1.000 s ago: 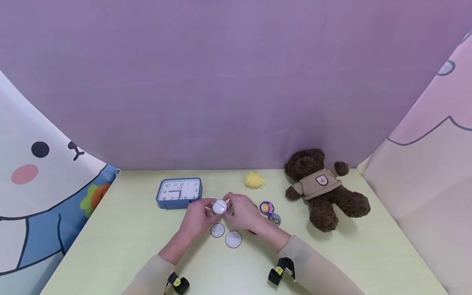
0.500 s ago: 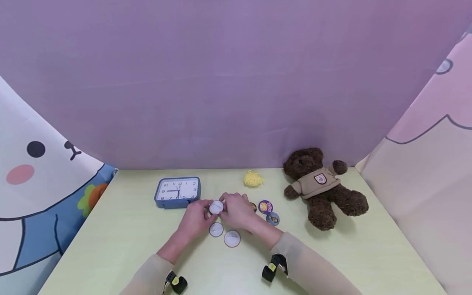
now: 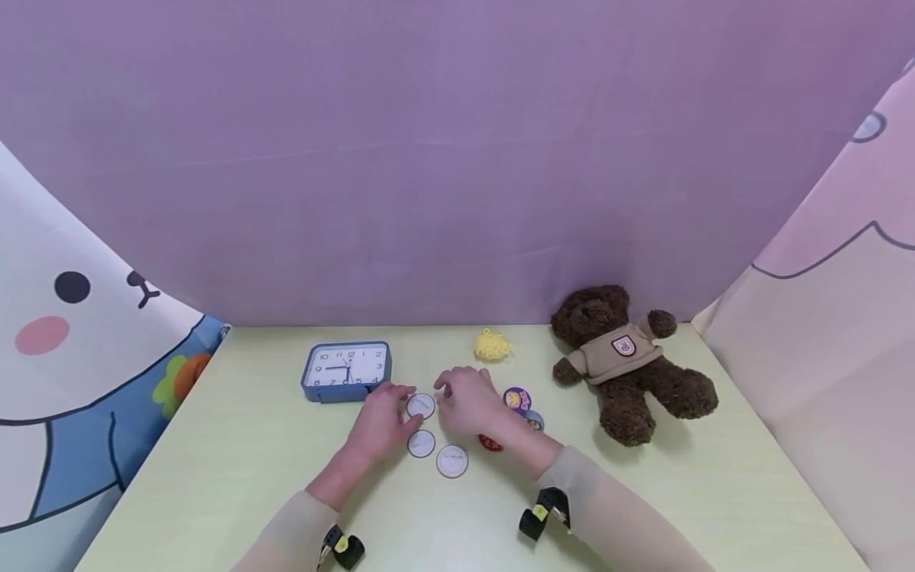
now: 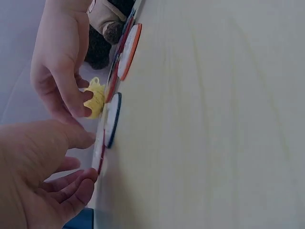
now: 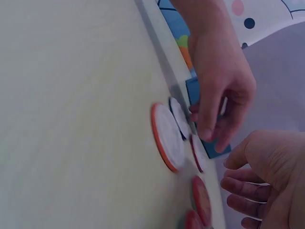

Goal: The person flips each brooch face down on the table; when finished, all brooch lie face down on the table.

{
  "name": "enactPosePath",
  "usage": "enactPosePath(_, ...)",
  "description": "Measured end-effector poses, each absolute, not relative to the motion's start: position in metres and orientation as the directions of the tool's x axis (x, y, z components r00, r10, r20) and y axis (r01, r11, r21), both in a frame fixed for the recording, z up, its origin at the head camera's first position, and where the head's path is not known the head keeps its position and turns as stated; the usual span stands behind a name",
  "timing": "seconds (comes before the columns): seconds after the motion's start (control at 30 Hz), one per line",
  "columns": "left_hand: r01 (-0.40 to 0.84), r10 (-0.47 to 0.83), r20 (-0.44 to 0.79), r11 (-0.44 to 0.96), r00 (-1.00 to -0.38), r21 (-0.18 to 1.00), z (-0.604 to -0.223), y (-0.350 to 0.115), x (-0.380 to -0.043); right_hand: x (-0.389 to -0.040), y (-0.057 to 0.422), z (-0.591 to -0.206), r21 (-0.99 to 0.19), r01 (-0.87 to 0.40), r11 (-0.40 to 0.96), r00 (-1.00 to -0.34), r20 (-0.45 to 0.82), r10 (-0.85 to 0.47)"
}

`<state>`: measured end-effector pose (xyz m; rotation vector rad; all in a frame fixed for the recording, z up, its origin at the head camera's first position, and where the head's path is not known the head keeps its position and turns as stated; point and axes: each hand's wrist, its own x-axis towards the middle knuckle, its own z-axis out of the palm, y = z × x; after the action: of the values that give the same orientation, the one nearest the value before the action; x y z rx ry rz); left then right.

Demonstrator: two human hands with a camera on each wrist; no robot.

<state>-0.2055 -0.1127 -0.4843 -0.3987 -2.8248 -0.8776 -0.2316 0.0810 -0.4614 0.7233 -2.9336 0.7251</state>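
Three round pin badges lie with their white backs up on the table. My left hand [image 3: 379, 419] is at the left side of the farthest pin badge [image 3: 420, 406], its thumb and fingertips spread right at the rim. On that badge's other side, my right hand [image 3: 468, 401] hovers with loosely bent fingers, holding nothing. Nearer to me are a dark-rimmed pin badge [image 3: 421, 444] and a larger, orange-rimmed one [image 5: 167, 138]. Several picture-side-up badges, among them a purple badge [image 3: 517, 399] and a red badge [image 3: 490, 442], lie beside and partly under the right forearm.
A blue alarm clock [image 3: 347, 372] stands just behind the left hand. Farther back is a small yellow yarn-like bundle [image 3: 492, 345]. A brown teddy bear [image 3: 629, 365] in a beige sweater lies at the right. A purple backdrop [image 3: 457, 175] rises behind the table [image 3: 214, 477].
The pin badge that both hands were pinching now lies face down on the table. The right hand has let go and drawn slightly away; the left fingers have loosened around the rim.
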Motion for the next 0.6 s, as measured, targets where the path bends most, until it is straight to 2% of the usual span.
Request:
enactPosePath(0.2,0.272,0.222,0.157,0.766,-0.962,0.582,-0.472,-0.103,-0.199,-0.233,0.112,-0.447,-0.417,-0.511,0.752,-0.858,0.187,-0.479)
enactPosePath(0.6,0.352,0.353,0.121,0.719,-0.928,0.600,-0.468,-0.078,-0.199,-0.213,0.143,-0.450,-0.349,-0.552,0.757,-0.828,0.128,-0.545)
